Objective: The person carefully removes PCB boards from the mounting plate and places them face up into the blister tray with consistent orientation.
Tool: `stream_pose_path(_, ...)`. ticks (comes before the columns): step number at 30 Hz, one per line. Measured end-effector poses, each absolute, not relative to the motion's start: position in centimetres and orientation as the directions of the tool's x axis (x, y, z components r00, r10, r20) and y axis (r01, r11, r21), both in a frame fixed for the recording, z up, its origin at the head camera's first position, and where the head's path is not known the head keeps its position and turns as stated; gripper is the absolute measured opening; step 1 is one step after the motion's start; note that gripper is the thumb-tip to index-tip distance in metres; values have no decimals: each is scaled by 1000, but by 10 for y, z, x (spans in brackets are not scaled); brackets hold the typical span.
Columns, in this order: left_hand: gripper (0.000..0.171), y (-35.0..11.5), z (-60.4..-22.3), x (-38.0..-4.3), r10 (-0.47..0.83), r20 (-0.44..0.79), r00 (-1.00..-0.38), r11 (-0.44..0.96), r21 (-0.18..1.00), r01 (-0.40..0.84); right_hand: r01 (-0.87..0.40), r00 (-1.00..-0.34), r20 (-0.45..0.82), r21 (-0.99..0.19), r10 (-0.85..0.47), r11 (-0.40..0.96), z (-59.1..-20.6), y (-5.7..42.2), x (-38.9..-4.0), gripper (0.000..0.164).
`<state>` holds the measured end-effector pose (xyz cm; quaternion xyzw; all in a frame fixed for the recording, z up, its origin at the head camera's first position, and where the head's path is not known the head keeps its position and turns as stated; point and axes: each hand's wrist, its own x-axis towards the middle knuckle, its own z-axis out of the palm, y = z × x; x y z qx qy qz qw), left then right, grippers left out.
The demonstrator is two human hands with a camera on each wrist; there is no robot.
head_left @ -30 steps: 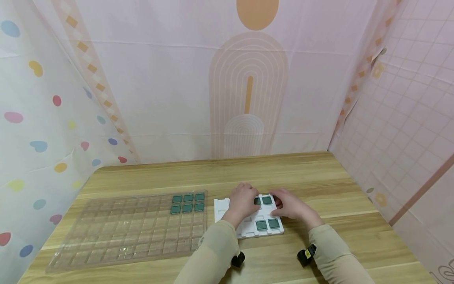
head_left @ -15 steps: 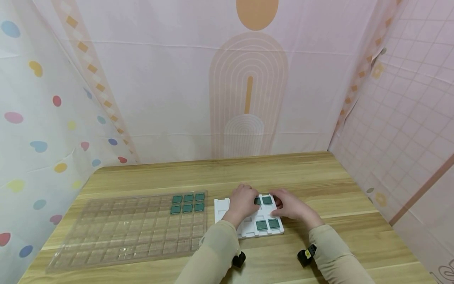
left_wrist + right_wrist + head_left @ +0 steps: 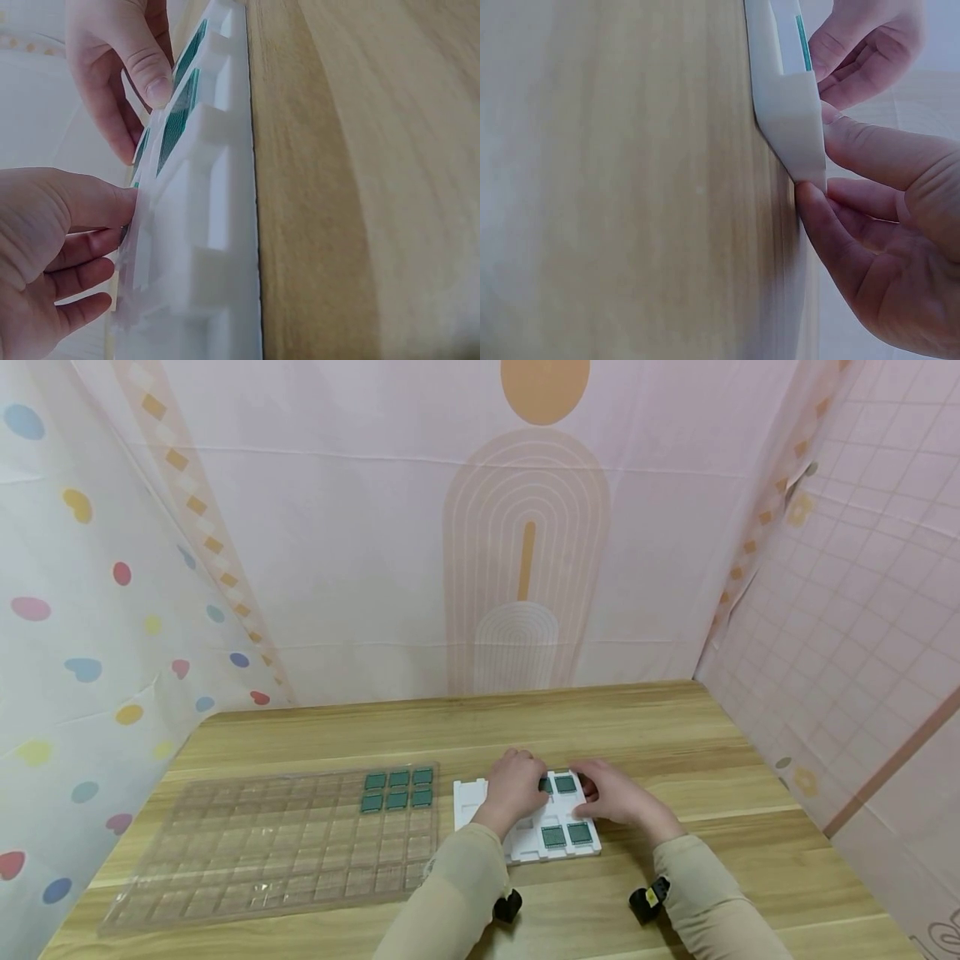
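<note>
A white plastic tray [image 3: 468, 795] lies on the table and bears several green square chips [image 3: 579, 833] on its right side. My left hand [image 3: 513, 787] reaches over the tray's far row. Its thumb and forefinger pinch at a green chip [image 3: 136, 184], which is mostly hidden behind the thumb. At the tray's right side, my right hand [image 3: 617, 793] holds the edge, thumb on top and a finger low against the side, as the right wrist view [image 3: 810, 150] shows.
Left of the white tray lies a wide clear plastic tray [image 3: 306, 839] with many square pockets. Several green chips [image 3: 397, 798] fill pockets in its far right corner. The wooden table [image 3: 480, 727] ends at a patterned cloth backdrop [image 3: 375, 568].
</note>
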<state>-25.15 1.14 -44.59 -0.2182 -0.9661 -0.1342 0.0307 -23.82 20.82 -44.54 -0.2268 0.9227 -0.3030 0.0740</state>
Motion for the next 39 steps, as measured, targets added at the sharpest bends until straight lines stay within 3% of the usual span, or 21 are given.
stream_pose_path(16,14,12,-444,-252,421,109,-900,872,224,435,-358,-891,-8,-600,-453,715,-444,208,-237,65)
stream_pose_path(39,12,9,-438,-256,428,59,-902,853,304,424,-352,-893,-6,-614,-451,706,-447,208,-239,65)
